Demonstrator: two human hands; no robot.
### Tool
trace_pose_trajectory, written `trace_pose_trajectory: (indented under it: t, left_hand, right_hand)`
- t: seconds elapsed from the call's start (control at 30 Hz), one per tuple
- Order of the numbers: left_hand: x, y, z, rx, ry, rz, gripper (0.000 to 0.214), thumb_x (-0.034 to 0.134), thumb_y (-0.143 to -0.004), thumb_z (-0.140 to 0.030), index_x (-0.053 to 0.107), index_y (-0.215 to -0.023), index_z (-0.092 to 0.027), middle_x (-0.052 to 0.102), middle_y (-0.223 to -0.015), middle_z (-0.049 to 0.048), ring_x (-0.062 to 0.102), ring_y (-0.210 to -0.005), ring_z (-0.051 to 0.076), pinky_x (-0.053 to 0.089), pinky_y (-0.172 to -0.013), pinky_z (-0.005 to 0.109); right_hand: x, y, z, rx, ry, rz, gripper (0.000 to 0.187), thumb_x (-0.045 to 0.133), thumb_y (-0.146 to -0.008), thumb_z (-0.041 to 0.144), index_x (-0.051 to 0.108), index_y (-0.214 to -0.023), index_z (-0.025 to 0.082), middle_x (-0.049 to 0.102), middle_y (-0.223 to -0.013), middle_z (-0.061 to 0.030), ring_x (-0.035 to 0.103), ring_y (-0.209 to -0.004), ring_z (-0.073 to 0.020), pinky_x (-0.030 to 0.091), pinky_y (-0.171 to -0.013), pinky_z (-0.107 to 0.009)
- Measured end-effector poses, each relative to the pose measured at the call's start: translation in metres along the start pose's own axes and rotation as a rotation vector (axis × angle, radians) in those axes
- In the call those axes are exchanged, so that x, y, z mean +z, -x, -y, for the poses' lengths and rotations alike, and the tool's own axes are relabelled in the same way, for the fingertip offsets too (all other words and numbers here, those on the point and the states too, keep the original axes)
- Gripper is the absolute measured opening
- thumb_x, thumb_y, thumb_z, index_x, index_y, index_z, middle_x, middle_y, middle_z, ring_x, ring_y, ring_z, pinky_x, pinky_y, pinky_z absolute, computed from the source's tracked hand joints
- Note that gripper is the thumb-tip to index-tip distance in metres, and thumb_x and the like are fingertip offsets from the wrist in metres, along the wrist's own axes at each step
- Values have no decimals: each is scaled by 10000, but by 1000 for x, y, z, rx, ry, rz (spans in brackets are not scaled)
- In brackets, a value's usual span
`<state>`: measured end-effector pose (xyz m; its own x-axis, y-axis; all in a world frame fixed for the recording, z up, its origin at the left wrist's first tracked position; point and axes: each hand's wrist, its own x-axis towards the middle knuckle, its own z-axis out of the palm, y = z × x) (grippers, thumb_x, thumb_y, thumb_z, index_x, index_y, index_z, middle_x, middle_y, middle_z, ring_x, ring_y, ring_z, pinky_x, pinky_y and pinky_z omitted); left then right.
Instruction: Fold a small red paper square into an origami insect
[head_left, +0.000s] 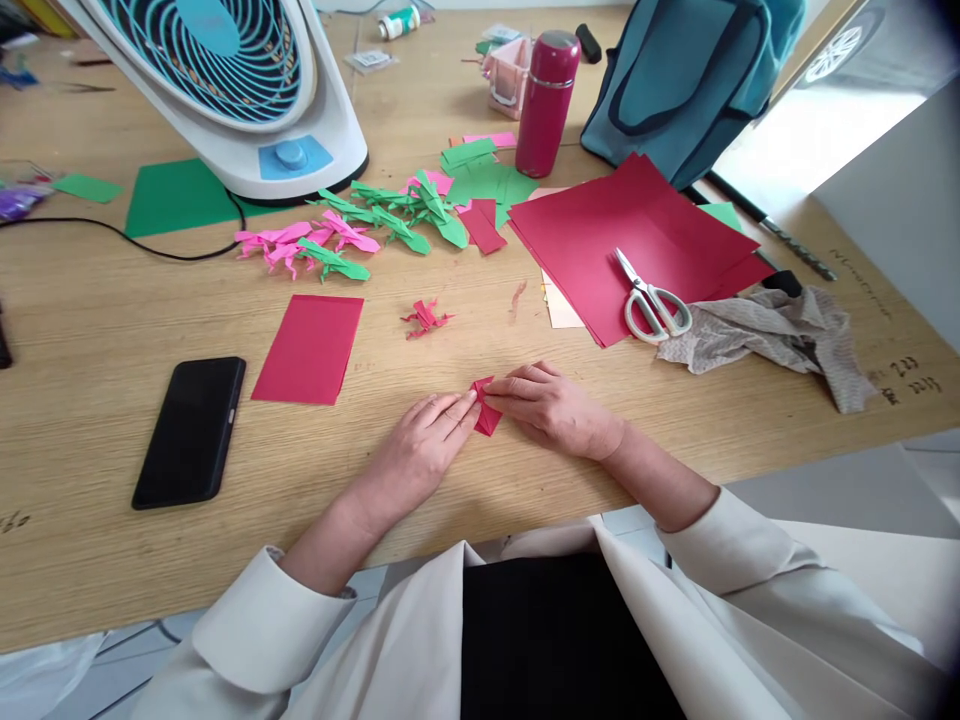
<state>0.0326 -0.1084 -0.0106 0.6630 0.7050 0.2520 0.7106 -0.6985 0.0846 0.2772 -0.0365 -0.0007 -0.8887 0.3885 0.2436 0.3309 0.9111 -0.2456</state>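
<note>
A small folded piece of red paper (pixel 486 410) lies on the wooden table (pixel 90 330) close to its front edge. My left hand (pixel 424 445) presses its fingertips on the paper's left side, fingers together. My right hand (pixel 551 405) pinches the paper's right side against the table. A finished small red origami figure (pixel 426 318) sits a little beyond the hands. A red paper rectangle (pixel 309 348) lies to the left of it.
A black phone (pixel 190 430) lies at the left. Red sheets (pixel 637 240) with scissors (pixel 652 300) lie at the right, beside a crumpled cloth (pixel 780 335). Green and pink origami (pixel 352 225), a fan (pixel 240 90), a maroon flask (pixel 547 100) and a teal bag (pixel 682 70) stand behind.
</note>
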Motion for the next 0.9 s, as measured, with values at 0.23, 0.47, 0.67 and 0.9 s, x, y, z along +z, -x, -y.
trace_pose_trajectory:
  t: [0.23, 0.47, 0.67, 0.9]
  left_hand:
    - [-3, 2, 1, 4, 26, 24, 491, 443, -933, -67, 494, -1417, -130, 540, -1434, 154, 502, -1270, 268, 465, -1069, 462]
    - [-5, 2, 1, 10, -2, 52, 479, 433, -922, -46, 522, -1386, -128, 520, -1452, 141, 489, -1265, 277, 461, -1071, 453]
    - [-4, 1, 2, 11, -1, 42, 461, 427, -932, -57, 526, -1377, -125, 547, -1416, 142, 493, -1255, 274, 465, -1061, 452]
    - [-5, 1, 3, 14, 5, 40, 459, 436, -930, -63, 530, -1376, -125, 560, -1401, 154, 513, -1240, 274, 461, -1053, 459]
  right_hand:
    - [-3, 6, 0, -21, -24, 6, 389, 465, -988, 189, 562, -1364, 168, 575, -1401, -141, 534, -1188, -269, 435, -951, -447]
    - [-6, 9, 8, -38, 9, 32, 357, 431, -1003, 180, 583, -1325, 155, 549, -1418, -144, 497, -1260, -272, 428, -990, -450]
    - [-6, 8, 14, -47, -5, 32, 355, 384, -1023, 189, 584, -1313, 154, 626, -1290, -145, 552, -1129, -251, 444, -932, -430]
    - [-6, 11, 16, -39, 13, 54, 359, 409, -1013, 210, 583, -1326, 184, 587, -1321, -147, 530, -1175, -260, 420, -974, -441]
